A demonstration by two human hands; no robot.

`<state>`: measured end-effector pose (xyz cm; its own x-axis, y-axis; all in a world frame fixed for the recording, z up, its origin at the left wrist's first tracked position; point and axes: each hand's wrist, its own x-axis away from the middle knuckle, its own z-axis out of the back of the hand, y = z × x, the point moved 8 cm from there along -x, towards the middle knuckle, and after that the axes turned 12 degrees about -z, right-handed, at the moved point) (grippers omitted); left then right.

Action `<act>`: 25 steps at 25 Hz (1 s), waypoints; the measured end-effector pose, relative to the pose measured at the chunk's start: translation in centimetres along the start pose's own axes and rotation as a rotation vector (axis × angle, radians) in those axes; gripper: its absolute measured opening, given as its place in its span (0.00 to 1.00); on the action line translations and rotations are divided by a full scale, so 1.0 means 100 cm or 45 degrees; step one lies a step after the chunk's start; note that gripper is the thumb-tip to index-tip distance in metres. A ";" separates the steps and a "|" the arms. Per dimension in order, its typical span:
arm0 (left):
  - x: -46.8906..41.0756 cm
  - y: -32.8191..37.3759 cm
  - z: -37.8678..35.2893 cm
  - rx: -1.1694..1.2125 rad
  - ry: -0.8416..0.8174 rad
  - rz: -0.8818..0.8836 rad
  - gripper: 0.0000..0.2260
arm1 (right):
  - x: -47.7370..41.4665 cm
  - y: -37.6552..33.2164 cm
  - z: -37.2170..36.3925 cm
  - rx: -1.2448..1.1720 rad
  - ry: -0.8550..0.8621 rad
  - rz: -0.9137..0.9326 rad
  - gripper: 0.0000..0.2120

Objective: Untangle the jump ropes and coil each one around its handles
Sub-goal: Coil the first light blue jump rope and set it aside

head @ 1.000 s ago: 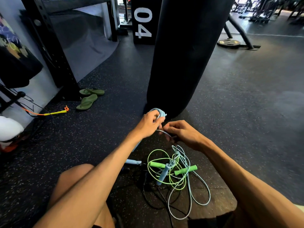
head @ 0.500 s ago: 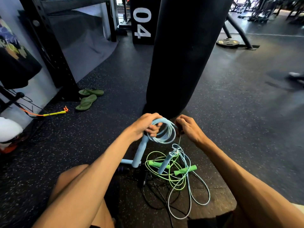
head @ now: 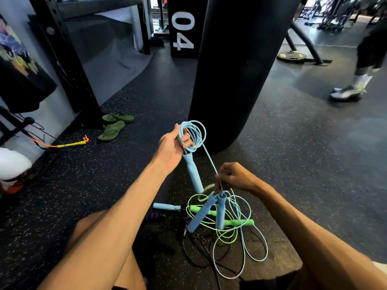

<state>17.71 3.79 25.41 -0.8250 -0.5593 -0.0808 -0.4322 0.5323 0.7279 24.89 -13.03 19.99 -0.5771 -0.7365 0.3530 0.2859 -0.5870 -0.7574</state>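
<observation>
A gym: speckled rubber floor (head: 293, 132), hanging punching bag (head: 236, 70), weight plate (head: 292, 57), steel rack (head: 62, 59).

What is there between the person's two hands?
In the head view, a straight stretch of light-blue rope runs from the coil in the left hand down to the right hand's pinching fingers; a blue handle hangs beside it.

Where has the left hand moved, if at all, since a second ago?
Yes. The left hand rose and drifted left, away from the punching bag.
</observation>
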 end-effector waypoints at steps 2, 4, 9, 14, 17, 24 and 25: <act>-0.001 0.000 0.003 -0.140 0.033 -0.082 0.13 | 0.008 -0.017 -0.010 -0.072 -0.080 0.083 0.06; -0.001 -0.001 0.001 -0.396 0.028 -0.208 0.11 | 0.014 -0.030 -0.016 -0.116 -0.128 0.118 0.09; 0.004 -0.010 -0.009 -0.959 -0.093 -0.410 0.09 | 0.021 -0.044 -0.017 -0.164 -0.133 0.152 0.11; 0.012 -0.021 -0.016 -1.627 -0.321 -0.451 0.09 | 0.024 -0.047 -0.014 -0.159 -0.119 0.125 0.15; 0.017 -0.031 -0.017 -1.771 -0.447 -0.326 0.09 | 0.019 -0.046 -0.004 -0.015 -0.014 0.156 0.12; 0.057 -0.020 0.014 -1.695 -0.604 0.185 0.15 | 0.022 -0.068 -0.002 0.272 0.164 0.354 0.08; 0.063 -0.010 0.021 -1.696 -0.571 0.210 0.15 | 0.025 -0.080 -0.009 0.302 0.178 0.400 0.08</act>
<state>12.17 1.07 22.76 -0.9845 -0.1698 0.0442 0.1332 -0.5597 0.8180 20.42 -9.85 26.45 -0.5273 -0.8489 0.0348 0.6233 -0.4144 -0.6631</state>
